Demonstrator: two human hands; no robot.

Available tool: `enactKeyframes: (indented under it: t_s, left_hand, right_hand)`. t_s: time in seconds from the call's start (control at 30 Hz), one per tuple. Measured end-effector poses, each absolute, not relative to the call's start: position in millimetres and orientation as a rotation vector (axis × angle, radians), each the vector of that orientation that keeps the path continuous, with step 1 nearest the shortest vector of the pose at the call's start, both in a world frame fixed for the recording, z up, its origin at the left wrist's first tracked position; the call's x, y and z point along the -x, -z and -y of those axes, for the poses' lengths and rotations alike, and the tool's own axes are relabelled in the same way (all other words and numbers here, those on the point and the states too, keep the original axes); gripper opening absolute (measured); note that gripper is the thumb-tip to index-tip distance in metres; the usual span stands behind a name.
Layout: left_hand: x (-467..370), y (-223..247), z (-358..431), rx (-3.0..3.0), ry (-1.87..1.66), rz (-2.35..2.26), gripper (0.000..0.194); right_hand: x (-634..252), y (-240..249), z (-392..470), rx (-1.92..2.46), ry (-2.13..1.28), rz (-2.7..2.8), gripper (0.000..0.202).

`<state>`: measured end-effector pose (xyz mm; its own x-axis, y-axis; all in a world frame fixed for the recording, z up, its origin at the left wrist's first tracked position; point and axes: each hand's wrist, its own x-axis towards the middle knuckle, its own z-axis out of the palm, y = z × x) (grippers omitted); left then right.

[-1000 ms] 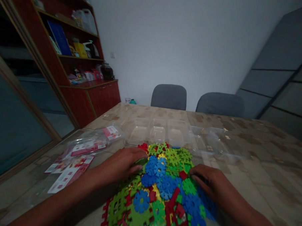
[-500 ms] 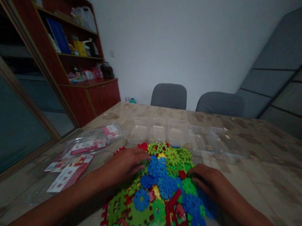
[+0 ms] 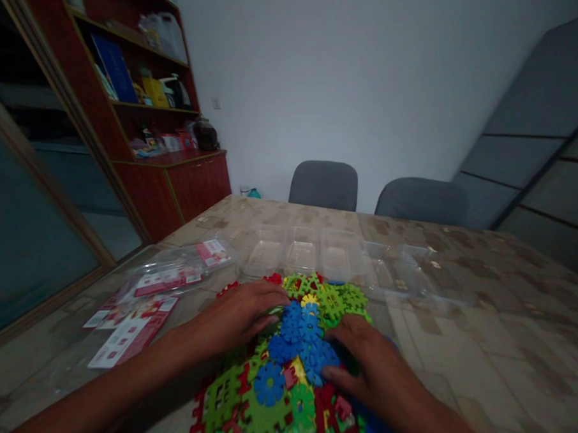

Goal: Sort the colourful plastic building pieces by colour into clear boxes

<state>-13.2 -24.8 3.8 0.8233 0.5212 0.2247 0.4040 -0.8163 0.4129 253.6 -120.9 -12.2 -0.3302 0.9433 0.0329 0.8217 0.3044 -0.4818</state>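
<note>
While left hand (image 3: 247, 307) and right hand (image 3: 369, 360), thumbs and fingers apart, flank lower-centre notched building pieces (image 3: 295, 347), these lie mixed outside mid-frame plastic trays (image 3: 301, 249). Work looks barely begun.

My view is dim and cool, palest on the smooth white wall (image 3: 359, 79) at one o'clock and darkest around the brown-framed glass door (image 3: 22, 253) between nine and ten. Beneath my bare left forearm (image 3: 133, 370), soft shadow pools at seven to eight. Pale glints edge the clear plastic trays (image 3: 302, 253) just below centre; a small white glare spot marks the heap of multicoloured flat plastic pieces (image 3: 270, 384) at six. Wide-angle distortion tilts the reddish-brown wooden cabinet (image 3: 128, 124) at ten. Small label print is blurred.
</note>
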Motion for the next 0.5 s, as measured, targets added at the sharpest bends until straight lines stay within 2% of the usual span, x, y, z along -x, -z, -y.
enactKeyframes:
  t_s: [0.13, 0.27, 0.37, 0.5]
  left_hand:
    - [19, -2, 27, -2.657, -0.383, -0.788, 0.040]
    - [19, -2, 29, -2.635, -0.319, -0.793, 0.041]
    - [17, -2, 29, -2.629, -0.320, -0.758, 0.038]
    - [16, 0, 30, -2.629, -0.367, -0.740, 0.030]
  right_hand:
    - [-246, 17, 118, 1.614, -0.556, 2.216, 0.029]
    - [-254, 17, 116, 1.540, -0.759, 2.077, 0.007]
    - [-273, 8, 112, 1.452, -0.913, 1.912, 0.014]
    - [-306, -6, 106, 1.454, -0.933, 1.845, 0.026]
